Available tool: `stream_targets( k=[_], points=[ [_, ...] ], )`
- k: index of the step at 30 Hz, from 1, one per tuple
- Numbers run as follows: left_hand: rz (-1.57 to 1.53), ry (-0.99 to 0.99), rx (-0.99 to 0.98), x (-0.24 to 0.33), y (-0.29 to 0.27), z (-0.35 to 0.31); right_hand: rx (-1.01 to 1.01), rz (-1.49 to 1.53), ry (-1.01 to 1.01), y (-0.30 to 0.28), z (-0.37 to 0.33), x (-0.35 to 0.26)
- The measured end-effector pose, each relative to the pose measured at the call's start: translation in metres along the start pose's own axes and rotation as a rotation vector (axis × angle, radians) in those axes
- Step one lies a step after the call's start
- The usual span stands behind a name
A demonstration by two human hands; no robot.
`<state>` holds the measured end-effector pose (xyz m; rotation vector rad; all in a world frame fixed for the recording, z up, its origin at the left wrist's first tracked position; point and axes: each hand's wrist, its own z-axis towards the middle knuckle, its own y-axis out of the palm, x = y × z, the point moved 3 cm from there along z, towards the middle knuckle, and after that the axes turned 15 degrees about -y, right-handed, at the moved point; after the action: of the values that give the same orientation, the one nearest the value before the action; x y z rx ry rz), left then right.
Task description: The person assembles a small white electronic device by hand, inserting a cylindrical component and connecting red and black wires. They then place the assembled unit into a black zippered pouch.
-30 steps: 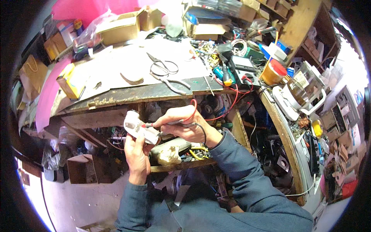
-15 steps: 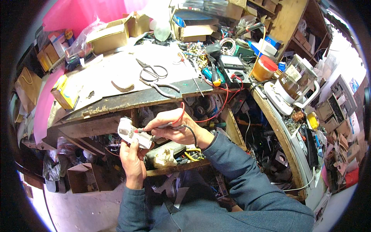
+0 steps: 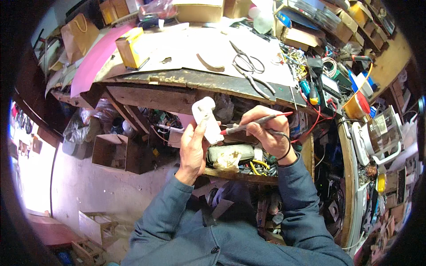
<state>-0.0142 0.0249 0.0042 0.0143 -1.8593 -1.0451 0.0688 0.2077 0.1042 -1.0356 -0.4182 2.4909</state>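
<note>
My left hand (image 3: 193, 144) is closed round the lower part of a white plastic housing (image 3: 211, 127), which stands tilted above the open drawer. Its smooth, rounded side faces up. My right hand (image 3: 270, 133) grips slim test probes (image 3: 259, 120) with grey bodies and red ends, held almost level. One red end lies right beside the lower edge of the housing; whether they touch I cannot tell. From the right hand a dark lead curls past the wrist. A multimeter (image 3: 329, 85) with a red lead stands on the bench at the right.
On the bench (image 3: 177, 79) lie scissors (image 3: 248, 60), pliers (image 3: 254, 80), a curved brown piece (image 3: 210, 63) and a yellow box (image 3: 132, 48). Below my hands is a cluttered drawer (image 3: 248, 177). A blender-like jug (image 3: 385, 132) stands right, a cardboard box (image 3: 111, 153) on the floor.
The view has swung left. The housing has been turned from its hollow side to its smooth side. The probes have shifted from pointing into it to lying level beside its lower edge.
</note>
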Motion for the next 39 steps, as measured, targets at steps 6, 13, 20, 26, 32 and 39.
stream_targets(
  k=[6,13,20,26,32,39],
  points=[
    [-0.004,0.018,-0.026,0.002,0.004,0.001,0.031,0.089,-0.123,0.008,0.003,0.003],
    [0.009,0.025,-0.021,0.001,0.008,0.003,-0.018,0.096,-0.172,0.012,0.003,0.004],
    [0.04,0.026,-0.007,0.0,0.009,0.002,-0.011,0.128,-0.156,0.014,0.002,0.001],
    [0.061,0.038,-0.015,-0.002,0.008,0.003,-0.007,0.171,-0.074,0.014,0.002,0.003],
    [0.114,-0.012,-0.024,0.0,0.009,0.001,0.005,0.28,0.003,0.017,0.0,0.009],
    [0.107,0.01,0.001,0.001,0.011,-0.002,-0.016,0.424,0.129,0.023,0.002,0.009]
  ],
)
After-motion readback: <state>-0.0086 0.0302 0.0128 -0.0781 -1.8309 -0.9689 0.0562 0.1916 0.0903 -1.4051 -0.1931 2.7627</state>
